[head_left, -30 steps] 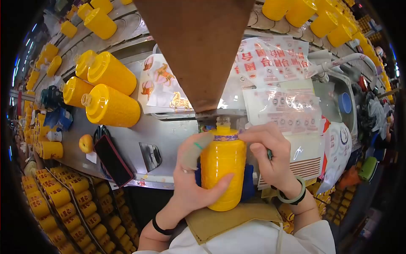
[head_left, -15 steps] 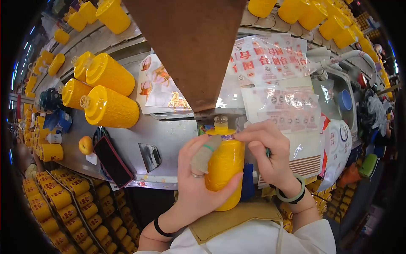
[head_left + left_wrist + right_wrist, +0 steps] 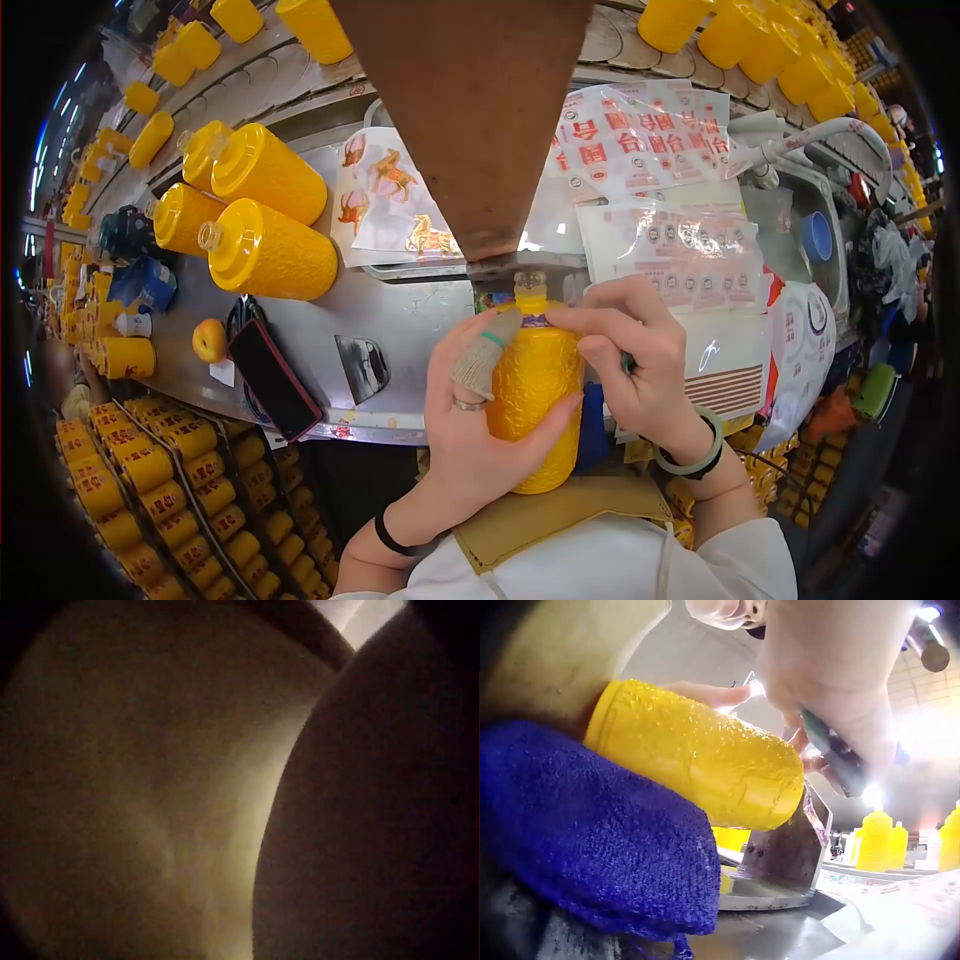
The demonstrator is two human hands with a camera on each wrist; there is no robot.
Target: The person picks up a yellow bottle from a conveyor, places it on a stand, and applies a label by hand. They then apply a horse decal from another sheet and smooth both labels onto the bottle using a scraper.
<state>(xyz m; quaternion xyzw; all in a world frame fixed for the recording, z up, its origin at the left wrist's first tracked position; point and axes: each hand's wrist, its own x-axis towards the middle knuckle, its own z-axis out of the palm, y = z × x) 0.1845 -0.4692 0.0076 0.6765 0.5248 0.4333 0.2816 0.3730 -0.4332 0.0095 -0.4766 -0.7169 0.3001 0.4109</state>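
A yellow textured bottle (image 3: pixel 540 400) with a clear glass neck stands in front of the person's chest, a purple patterned band round its shoulder. The left hand (image 3: pixel 470 430) grips it from the left, thumb across its lower front, a fabric cover on one finger. At the band, the fingertips of the right hand (image 3: pixel 635 360) touch the shoulder from the right; a small dark green item shows within that hand. In the right wrist view the bottle (image 3: pixel 697 757) appears tilted beside the right hand (image 3: pixel 832 682). The left wrist view is too dark and close to tell much.
Several yellow bottles (image 3: pixel 270 250) stand at the left, near an apple (image 3: pixel 209 341) and a phone (image 3: pixel 275 380). Printed sticker sheets (image 3: pixel 640 140) lie behind and right, beside a sink holding a blue cup (image 3: pixel 817 237). A brown post (image 3: pixel 465 110) rises centrally; a blue cloth (image 3: pixel 600 832) lies below the bottle.
The left fingers have shifted up and round the bottle's shoulder, and the textured side of the bottle now faces up more. The right fingertips remain at the band.
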